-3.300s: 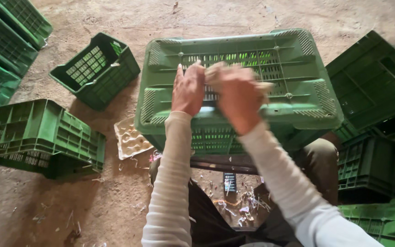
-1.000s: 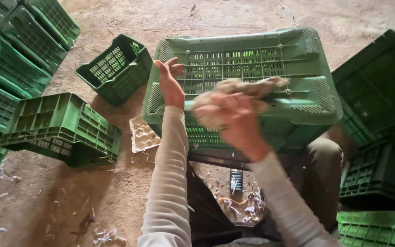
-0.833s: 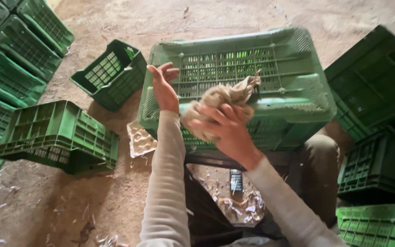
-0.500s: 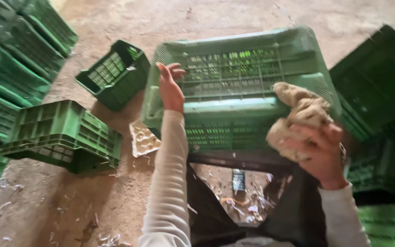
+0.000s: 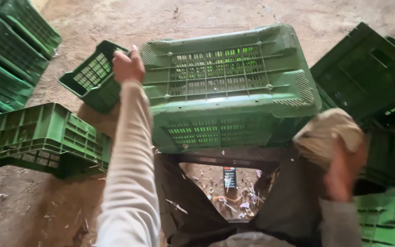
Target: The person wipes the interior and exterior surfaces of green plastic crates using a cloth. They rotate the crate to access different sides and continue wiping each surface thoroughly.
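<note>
In the middle of the scene, an overturned light-green crate [image 5: 227, 87] is seen resting bottom-up in front of the seated person, above the knees. Its far-left corner is gripped by the left hand [image 5: 127, 66], whose fingers are curled over the edge. To the right and nearer, a crumpled beige rag [image 5: 328, 135] is held bunched in the right hand [image 5: 344, 171], the fingers being closed around it beside the crate's right side. A small dark-green crate [image 5: 92, 75] lies just left of the gripped corner, and another upturned crate [image 5: 42, 137] is placed near left. Stacked crates [image 5: 5, 59] are seen at the far left, and dark ones [image 5: 371, 77] at the right, on a dusty floor [image 5: 92, 18].
</note>
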